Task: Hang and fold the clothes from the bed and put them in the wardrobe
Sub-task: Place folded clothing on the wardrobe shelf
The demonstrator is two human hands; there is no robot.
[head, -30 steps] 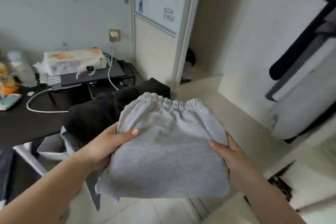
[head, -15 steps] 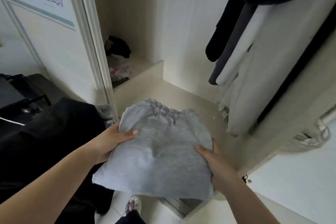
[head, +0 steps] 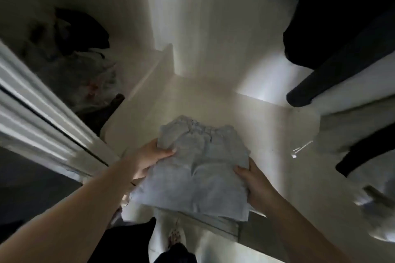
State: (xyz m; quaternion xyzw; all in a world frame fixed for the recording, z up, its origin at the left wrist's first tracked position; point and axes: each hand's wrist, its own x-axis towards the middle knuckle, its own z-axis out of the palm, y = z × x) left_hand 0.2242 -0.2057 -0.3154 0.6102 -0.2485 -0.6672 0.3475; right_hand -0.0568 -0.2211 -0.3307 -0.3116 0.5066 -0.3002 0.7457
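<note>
Over the pale wardrobe floor [head: 213, 100], just inside the opening, folded grey sweat shorts [head: 198, 168] are held level, the left hand [head: 149, 159] and right hand [head: 255, 181] each gripping a side edge, thumb on top, with dark hanging garments [head: 342, 28] to the right
</note>
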